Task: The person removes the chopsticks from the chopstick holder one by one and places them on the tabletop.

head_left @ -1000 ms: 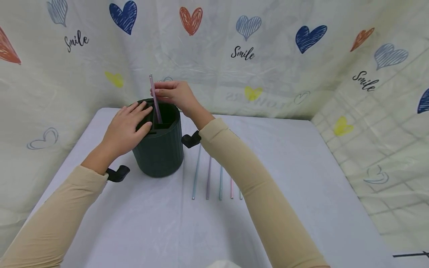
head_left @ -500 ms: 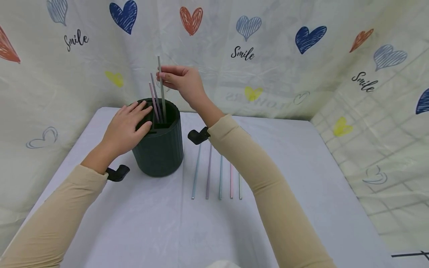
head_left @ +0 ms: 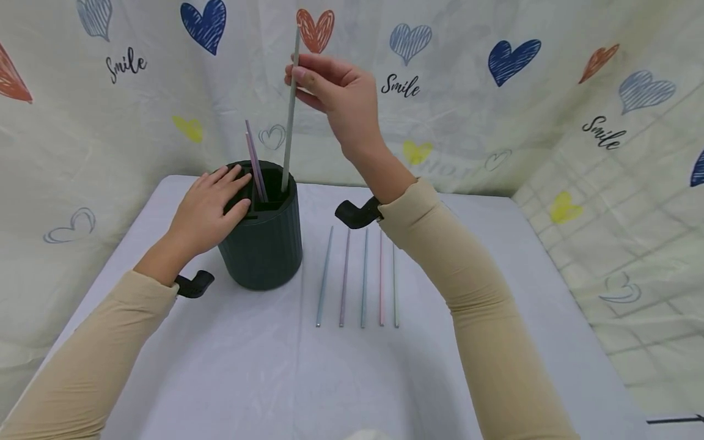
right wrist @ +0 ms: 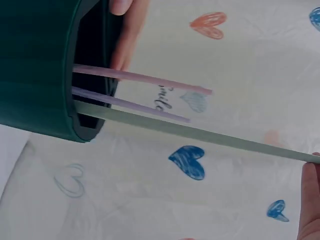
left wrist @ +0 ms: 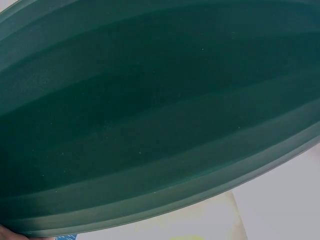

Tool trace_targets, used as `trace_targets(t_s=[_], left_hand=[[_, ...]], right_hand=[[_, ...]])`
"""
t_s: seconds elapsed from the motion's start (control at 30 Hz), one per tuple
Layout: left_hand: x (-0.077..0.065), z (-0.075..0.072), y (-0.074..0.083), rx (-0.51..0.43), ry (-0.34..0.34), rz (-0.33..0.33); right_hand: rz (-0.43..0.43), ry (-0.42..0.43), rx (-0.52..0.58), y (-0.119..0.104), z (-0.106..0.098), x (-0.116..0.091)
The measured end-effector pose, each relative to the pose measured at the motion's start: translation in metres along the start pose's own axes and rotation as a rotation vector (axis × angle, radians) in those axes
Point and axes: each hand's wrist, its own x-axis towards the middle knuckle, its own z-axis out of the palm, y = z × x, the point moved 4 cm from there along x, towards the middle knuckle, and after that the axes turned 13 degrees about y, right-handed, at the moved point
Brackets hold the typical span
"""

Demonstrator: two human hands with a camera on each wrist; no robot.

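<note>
A dark green ribbed holder (head_left: 260, 256) with inner compartments stands on the table's left side. My left hand (head_left: 206, 211) rests on its rim with spread fingers. Above the holder, my right hand (head_left: 346, 101) pinches a thin pale green stick (head_left: 289, 125) near its top between thumb and fingers. That stick's lower end is still inside the holder's right compartment. A pink stick (right wrist: 142, 79) and a purple stick (right wrist: 130, 103) lean in the same compartment. The holder's ribbed wall (left wrist: 160, 110) fills most of the left wrist view.
To the holder's right, several thin sticks lie side by side on the white tablecloth (head_left: 242, 366), among them a blue stick (head_left: 324, 278), a pink stick (head_left: 382, 281) and a green stick (head_left: 395, 287). Behind the table hangs a heart-printed curtain (head_left: 467, 110).
My right hand first was at the sticks in the holder, then took the pale green one. It has lifted that stick up and to the right. My left hand has stayed put.
</note>
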Motion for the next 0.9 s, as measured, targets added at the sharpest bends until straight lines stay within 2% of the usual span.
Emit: trace_targets(t_s=[0.07,0.17,0.27,0.37,0.5,0.7,0.9], left_hand=[[0.0,0.0,-0.001,-0.001,0.0,-0.003],[-0.001,0.0,-0.003,-0.003,0.005,-0.004],[0.0,0.002,-0.004,-0.005,0.005,-0.001],[0.001,0.003,-0.005,-0.008,0.0,0.001],[0.001,0.004,-0.003,-0.012,-0.004,-0.007],[0.0,0.004,-0.002,-0.015,0.006,-0.006],[0.0,0.004,-0.001,-0.019,0.017,0.004]], right_hand=[[-0.038,0.02,0.048,-0.015,-0.006,-0.001],[-0.044,0.065,0.142,-0.034,-0.02,0.0],[-0.018,0.133,0.203,-0.047,-0.041,0.003],[0.041,0.199,0.192,-0.049,-0.066,0.007],[0.164,0.27,0.107,-0.039,-0.102,0.008],[0.38,0.365,-0.077,-0.003,-0.161,-0.001],[0.524,0.374,-0.265,0.036,-0.215,-0.015]])
